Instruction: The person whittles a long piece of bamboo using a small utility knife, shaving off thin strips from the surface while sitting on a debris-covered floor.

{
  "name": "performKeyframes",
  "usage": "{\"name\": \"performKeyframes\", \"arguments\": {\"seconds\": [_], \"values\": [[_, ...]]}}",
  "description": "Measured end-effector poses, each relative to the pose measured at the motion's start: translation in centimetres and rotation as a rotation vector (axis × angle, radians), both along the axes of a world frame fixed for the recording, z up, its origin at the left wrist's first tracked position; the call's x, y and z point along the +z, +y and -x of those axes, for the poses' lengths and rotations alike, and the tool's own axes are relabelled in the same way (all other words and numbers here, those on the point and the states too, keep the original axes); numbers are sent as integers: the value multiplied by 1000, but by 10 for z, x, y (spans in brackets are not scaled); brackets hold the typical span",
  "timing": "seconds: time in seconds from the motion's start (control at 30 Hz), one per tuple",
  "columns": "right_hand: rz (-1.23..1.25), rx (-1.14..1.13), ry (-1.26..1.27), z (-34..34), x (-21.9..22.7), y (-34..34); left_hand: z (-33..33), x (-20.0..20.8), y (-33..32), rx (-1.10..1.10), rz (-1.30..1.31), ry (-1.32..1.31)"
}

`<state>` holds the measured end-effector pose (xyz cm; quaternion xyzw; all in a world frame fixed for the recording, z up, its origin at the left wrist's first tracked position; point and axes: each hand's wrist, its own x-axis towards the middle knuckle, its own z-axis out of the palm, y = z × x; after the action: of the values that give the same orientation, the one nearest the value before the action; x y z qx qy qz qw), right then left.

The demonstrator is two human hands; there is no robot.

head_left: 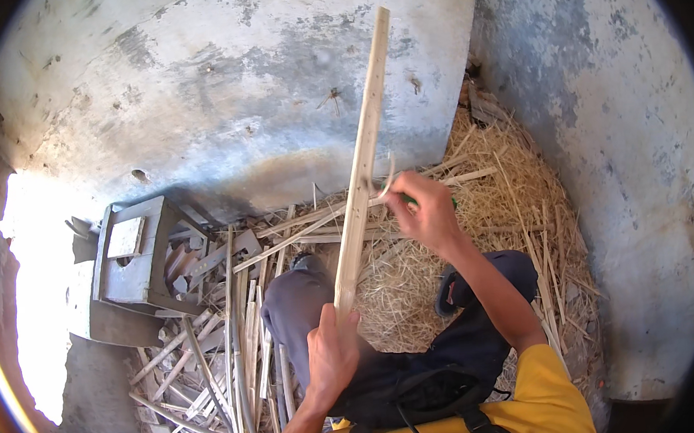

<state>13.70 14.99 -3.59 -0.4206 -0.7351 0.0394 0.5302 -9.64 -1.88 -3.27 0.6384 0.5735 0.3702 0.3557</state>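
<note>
A long pale wooden strip stands tilted in front of me, its far end leaning toward the wall. Around its lower end my left hand is closed. My right hand is closed at the strip's right edge, about midway along it. A bit of green shows between its fingers, part of a green-handled tool whose working end I cannot make out. A thin curl of wood sticks out between the strip and this hand.
Thin shavings cover the floor between my feet and heap up along the right wall. To the left lie several loose wooden strips. A weathered wooden box stands against the stained wall, beside a bright opening.
</note>
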Motion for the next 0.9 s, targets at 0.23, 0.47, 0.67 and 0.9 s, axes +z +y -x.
{"name": "performKeyframes", "arguments": {"seconds": [0.23,0.47,0.67,0.9], "values": [[252,-336,247,-71,12,89,24,-10,-45,-18,102,46],[844,-106,-308,-105,-16,84,55,-30,-48,22,242,-57],[1006,95,-468,-90,-11,50,49,-26,-35,1,329,-352],[651,172,-155,-59,56,-10,15,-1,-14,-110,518,-716]]}}
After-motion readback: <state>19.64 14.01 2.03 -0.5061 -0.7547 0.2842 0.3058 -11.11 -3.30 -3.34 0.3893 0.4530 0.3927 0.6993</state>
